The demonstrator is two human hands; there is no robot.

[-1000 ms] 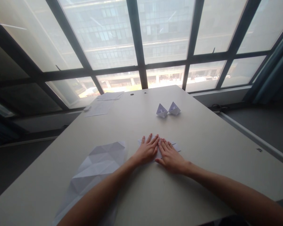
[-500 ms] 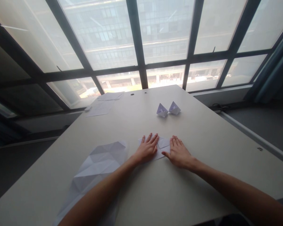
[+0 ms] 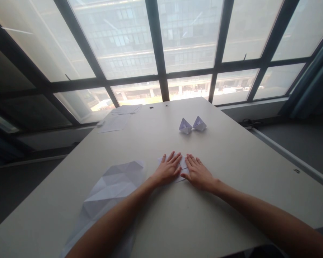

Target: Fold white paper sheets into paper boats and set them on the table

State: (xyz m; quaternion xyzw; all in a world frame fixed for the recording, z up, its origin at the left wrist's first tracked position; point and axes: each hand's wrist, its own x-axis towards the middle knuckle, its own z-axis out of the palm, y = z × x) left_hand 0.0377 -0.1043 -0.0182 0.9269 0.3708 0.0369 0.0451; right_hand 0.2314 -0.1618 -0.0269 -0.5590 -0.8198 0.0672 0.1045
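Note:
A small folded sheet of white paper [image 3: 183, 164] lies flat on the white table [image 3: 231, 161]. My left hand [image 3: 168, 169] rests on its left part with fingers spread. Pressed flat over the right part is my right hand [image 3: 198, 172], thumb apart from the other fingers. Only a strip of the folded paper shows between the two hands; the rest is hidden beneath them. Beyond the hands stand two folded paper shapes with pointed tops, one on the left [image 3: 185, 126] and one on the right [image 3: 199, 123].
A large creased sheet of paper [image 3: 110, 190] lies at the left, partly under my left forearm. Flat paper sheets [image 3: 114, 123] lie at the far left corner, near a small white object [image 3: 100, 124]. Tall windows [image 3: 188, 36] stand behind the table.
My right hand has slid left over the folded paper, closer to my left hand, covering more of it. The left hand stays in place.

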